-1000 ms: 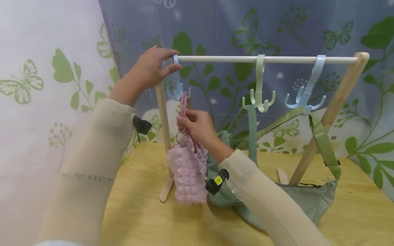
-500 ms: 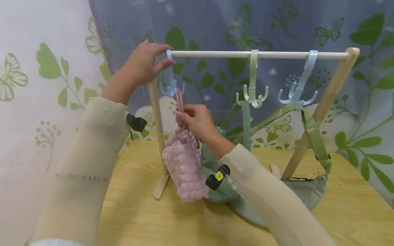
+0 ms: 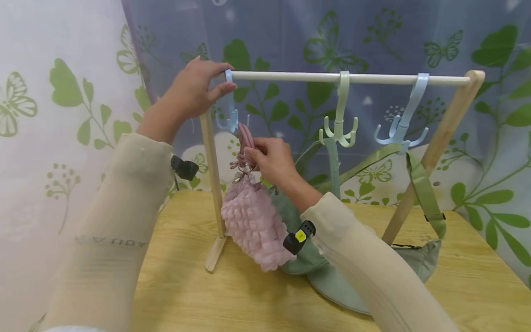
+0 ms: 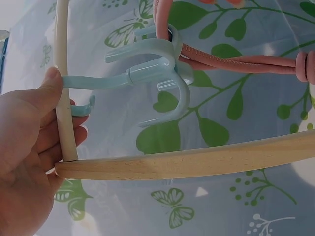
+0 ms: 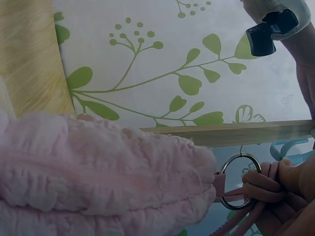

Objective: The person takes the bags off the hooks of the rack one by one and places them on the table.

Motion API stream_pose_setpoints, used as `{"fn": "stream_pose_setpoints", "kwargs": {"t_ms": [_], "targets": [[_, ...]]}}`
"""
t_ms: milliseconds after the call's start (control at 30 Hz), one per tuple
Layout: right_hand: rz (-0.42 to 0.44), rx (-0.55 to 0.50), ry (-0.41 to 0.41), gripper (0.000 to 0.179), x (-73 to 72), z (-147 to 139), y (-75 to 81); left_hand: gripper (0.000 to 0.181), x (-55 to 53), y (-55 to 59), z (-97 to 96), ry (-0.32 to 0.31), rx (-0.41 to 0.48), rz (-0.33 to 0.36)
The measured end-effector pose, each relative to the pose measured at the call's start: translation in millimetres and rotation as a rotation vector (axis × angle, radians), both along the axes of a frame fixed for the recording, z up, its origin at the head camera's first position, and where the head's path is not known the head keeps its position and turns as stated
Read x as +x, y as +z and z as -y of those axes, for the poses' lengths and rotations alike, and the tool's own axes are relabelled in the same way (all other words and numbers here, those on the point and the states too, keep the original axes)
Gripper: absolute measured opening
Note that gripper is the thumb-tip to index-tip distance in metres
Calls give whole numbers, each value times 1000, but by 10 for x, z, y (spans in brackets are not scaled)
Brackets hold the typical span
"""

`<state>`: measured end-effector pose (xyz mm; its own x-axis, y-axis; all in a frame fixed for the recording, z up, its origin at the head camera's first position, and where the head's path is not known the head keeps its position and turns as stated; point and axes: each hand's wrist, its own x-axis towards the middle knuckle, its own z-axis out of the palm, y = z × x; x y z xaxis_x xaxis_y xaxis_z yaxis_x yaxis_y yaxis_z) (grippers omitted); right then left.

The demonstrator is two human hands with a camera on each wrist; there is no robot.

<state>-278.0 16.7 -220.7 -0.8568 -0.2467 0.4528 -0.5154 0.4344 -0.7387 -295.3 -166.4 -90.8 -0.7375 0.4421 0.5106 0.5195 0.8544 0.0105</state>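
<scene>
My left hand grips the white rod at its left end, thumb at the top of a light blue multi-prong hook. My right hand holds the bunched pink strap of a puffy pink handbag just below that hook. In the left wrist view the strap's upper loop lies against the hook's prongs. The handbag hangs tilted beneath the right hand, and a metal ring joins it to the strap. The right fingertips are partly hidden behind the strap.
A green hook and another blue hook hang further right on the rod. Green bags hang from them by a green strap and an olive strap. The rack's wooden legs stand on a wooden table.
The pink handbag has turned and its bottom has swung right. My right hand keeps hold of the strap, while my left hand stays on the rod. The head view has shifted slightly.
</scene>
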Motion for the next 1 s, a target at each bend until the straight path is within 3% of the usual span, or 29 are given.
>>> {"fn": "stream_pose_setpoints", "kwargs": {"t_ms": [367, 1000], "targets": [[-60, 54, -47, 25, -30, -117, 94, 49, -33, 21, -110, -10, -5, 8], [-101, -4, -32, 25, -6, -173, 228, 47, -44, 4, -139, -25, -18, 7]]}}
